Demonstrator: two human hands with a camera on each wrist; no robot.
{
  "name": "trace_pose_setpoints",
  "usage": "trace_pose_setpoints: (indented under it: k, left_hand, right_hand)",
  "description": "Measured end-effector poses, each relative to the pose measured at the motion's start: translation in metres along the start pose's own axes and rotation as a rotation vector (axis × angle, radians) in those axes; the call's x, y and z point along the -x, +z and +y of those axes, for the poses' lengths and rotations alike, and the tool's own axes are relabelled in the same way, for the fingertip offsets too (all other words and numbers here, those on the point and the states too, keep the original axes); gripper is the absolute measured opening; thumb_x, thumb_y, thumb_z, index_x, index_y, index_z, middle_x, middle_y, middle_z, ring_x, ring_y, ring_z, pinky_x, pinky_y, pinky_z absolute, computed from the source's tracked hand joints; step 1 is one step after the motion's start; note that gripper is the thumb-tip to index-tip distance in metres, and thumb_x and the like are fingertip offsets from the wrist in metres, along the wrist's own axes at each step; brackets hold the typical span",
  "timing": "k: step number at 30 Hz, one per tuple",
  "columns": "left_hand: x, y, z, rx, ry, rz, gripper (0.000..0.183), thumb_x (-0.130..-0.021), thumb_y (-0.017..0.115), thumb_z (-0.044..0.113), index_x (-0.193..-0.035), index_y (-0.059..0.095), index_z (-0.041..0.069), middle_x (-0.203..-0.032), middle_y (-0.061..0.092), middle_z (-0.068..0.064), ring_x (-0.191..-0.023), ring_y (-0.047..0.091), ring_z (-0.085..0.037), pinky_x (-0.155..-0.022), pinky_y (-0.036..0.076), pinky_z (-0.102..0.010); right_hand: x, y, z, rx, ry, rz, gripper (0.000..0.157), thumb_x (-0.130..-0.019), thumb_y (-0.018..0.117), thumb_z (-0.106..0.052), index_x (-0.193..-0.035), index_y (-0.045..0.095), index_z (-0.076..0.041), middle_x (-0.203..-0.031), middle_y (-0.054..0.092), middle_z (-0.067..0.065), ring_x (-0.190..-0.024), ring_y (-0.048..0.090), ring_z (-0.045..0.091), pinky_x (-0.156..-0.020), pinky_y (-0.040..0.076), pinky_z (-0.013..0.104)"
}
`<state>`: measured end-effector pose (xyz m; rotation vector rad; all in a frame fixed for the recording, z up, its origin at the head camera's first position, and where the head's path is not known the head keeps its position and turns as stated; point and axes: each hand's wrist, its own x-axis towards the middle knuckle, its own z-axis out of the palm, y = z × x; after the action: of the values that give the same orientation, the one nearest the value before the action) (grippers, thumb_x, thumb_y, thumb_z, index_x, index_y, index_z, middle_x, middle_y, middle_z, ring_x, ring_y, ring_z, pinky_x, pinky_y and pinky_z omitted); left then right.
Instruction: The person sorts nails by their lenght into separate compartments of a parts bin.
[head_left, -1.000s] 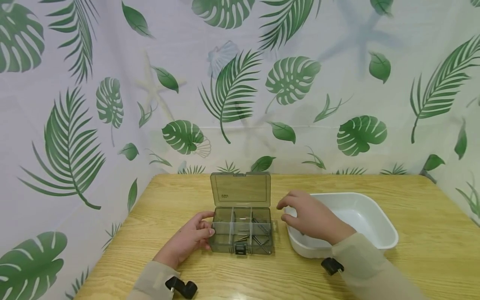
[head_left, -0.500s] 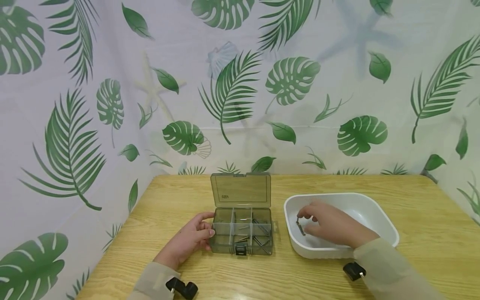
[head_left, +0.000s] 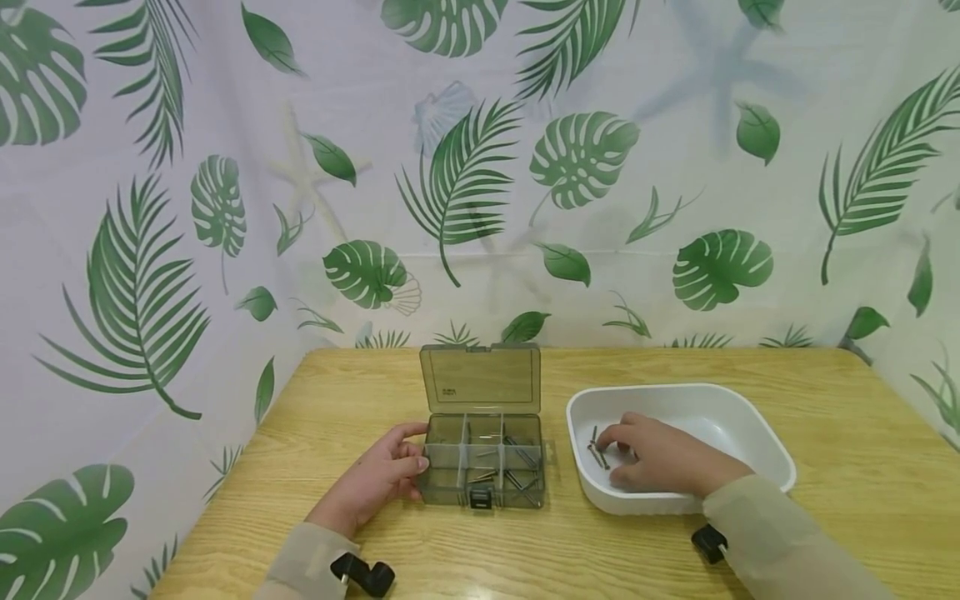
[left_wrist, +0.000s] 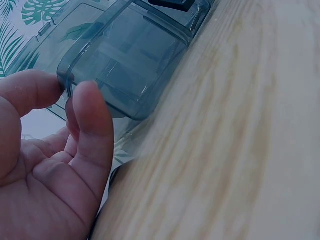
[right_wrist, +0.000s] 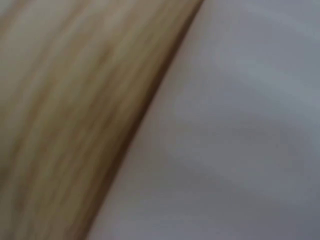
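Note:
My left hand (head_left: 386, 471) holds the left wall of a smoky, see-through compartment box (head_left: 442, 479) between thumb and fingers. In the left wrist view, the thumb (left_wrist: 92, 112) lies along the near side of the box's corner. Screws (head_left: 519, 479) lie in the box's middle and right compartments. Over the white tray (head_left: 742, 417), my right hand (head_left: 663, 458) reaches down with bent fingers, its thumb apart from the forefinger. A few loose screws (head_left: 597, 450) lie in the tray right at those fingertips; whether the fingers touch them I cannot tell.
The box's lid (head_left: 483, 381) stands raised at its back. Both containers stand on a wooden table (head_left: 480, 558), a narrow gap between them. A leaf-printed cloth (head_left: 480, 208) hangs behind the table. Blurred tray wall and wood fill the right wrist view.
My right hand has moved from the tray's left rim, rightward and down into the tray, baring the screws there. The left hand and the box have stayed put.

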<state>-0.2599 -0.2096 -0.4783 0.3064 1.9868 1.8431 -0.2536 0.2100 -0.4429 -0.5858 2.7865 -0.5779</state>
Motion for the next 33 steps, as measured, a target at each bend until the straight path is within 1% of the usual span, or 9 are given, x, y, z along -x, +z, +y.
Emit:
trace_pose_setpoints:
  k: [8, 12, 15, 17, 21, 24, 27, 30, 33]
  left_hand:
    - [0.0012, 0.0013, 0.0008, -0.003, 0.004, 0.002, 0.063, -0.101, 0.061, 0.009, -0.156, 0.031, 0.006, -0.102, 0.049, -0.009, -0.079, 0.050, -0.019, -0.067, 0.056, -0.035]
    - [0.0027, 0.0022, 0.0023, -0.001, 0.001, -0.001, 0.064, -0.100, 0.061, 0.010, -0.156, 0.030, 0.005, -0.102, 0.048, -0.009, -0.080, 0.049, -0.019, -0.067, 0.055, -0.035]
    - [0.0031, 0.0027, 0.0034, 0.000, 0.000, -0.002, 0.064, -0.100, 0.061, 0.010, -0.155, 0.030, 0.005, -0.102, 0.048, -0.009, -0.080, 0.048, -0.019, -0.067, 0.055, -0.035]
    - [0.0030, 0.0028, 0.0038, -0.002, 0.002, 0.000, 0.063, -0.100, 0.061, 0.010, -0.155, 0.030, 0.005, -0.101, 0.048, -0.009, -0.080, 0.049, -0.019, -0.067, 0.055, -0.035]
    - [0.0028, 0.0025, 0.0037, -0.004, 0.005, 0.001, 0.063, -0.100, 0.060, 0.008, -0.155, 0.030, 0.005, -0.101, 0.049, -0.008, -0.080, 0.049, -0.019, -0.067, 0.055, -0.035]
    - [0.0024, 0.0018, 0.0028, -0.003, 0.004, -0.001, 0.062, -0.101, 0.060, 0.007, -0.155, 0.030, 0.004, -0.101, 0.048, -0.008, -0.080, 0.049, -0.019, -0.066, 0.055, -0.034]
    - [0.0020, 0.0014, 0.0022, -0.004, 0.001, -0.002, 0.062, -0.101, 0.059, 0.007, -0.155, 0.030, 0.005, -0.101, 0.048, -0.008, -0.080, 0.049, -0.019, -0.066, 0.055, -0.034]
    - [0.0019, 0.0017, 0.0025, -0.008, 0.000, -0.002, 0.062, -0.101, 0.060, 0.008, -0.155, 0.030, 0.005, -0.101, 0.048, -0.008, -0.080, 0.049, -0.019, -0.066, 0.055, -0.034]
    - [0.0021, 0.0025, 0.0032, -0.009, 0.000, -0.003, 0.062, -0.101, 0.060, 0.009, -0.155, 0.030, 0.005, -0.101, 0.048, -0.008, -0.080, 0.049, -0.019, -0.067, 0.055, -0.035]
  right_hand:
    - [-0.0007, 0.0028, 0.0050, 0.032, -0.061, 0.038, 0.022, -0.085, 0.082, -0.031, -0.101, 0.067, -0.030, -0.093, 0.051, -0.005, -0.082, 0.048, 0.013, -0.075, 0.045, 0.036]
    - [0.0005, 0.0028, 0.0056, 0.056, -0.111, 0.067, 0.018, -0.084, 0.080, -0.027, -0.094, 0.065, -0.029, -0.090, 0.050, -0.005, -0.079, 0.047, 0.011, -0.072, 0.043, 0.034]
    - [0.0021, 0.0016, 0.0046, 0.070, -0.130, 0.085, 0.019, -0.081, 0.078, -0.023, -0.090, 0.063, -0.027, -0.088, 0.049, -0.005, -0.077, 0.046, 0.011, -0.070, 0.043, 0.032]
    - [0.0024, 0.0008, 0.0038, 0.068, -0.127, 0.082, 0.019, -0.081, 0.077, -0.020, -0.090, 0.063, -0.027, -0.089, 0.049, -0.005, -0.077, 0.046, 0.012, -0.070, 0.042, 0.033]
    - [0.0012, 0.0003, 0.0038, 0.059, -0.123, 0.057, 0.019, -0.083, 0.075, -0.018, -0.091, 0.064, -0.031, -0.089, 0.049, -0.005, -0.079, 0.046, 0.012, -0.071, 0.042, 0.033]
    - [-0.0003, 0.0013, 0.0062, 0.051, -0.157, 0.051, 0.019, -0.084, 0.074, -0.016, -0.085, 0.064, -0.031, -0.087, 0.049, -0.005, -0.077, 0.046, 0.011, -0.070, 0.042, 0.031]
    - [-0.0011, 0.0018, 0.0082, 0.050, -0.193, 0.052, 0.021, -0.084, 0.076, -0.015, -0.078, 0.062, -0.029, -0.084, 0.048, -0.007, -0.074, 0.045, 0.009, -0.067, 0.041, 0.028]
    - [-0.0012, 0.0018, 0.0086, 0.054, -0.182, 0.041, 0.022, -0.085, 0.076, -0.015, -0.075, 0.060, -0.028, -0.082, 0.048, -0.008, -0.073, 0.045, 0.008, -0.067, 0.040, 0.028]
    - [-0.0002, 0.0013, 0.0084, 0.043, -0.138, 0.028, 0.021, -0.086, 0.072, -0.014, -0.075, 0.060, -0.027, -0.078, 0.051, -0.010, -0.071, 0.046, 0.008, -0.066, 0.040, 0.028]
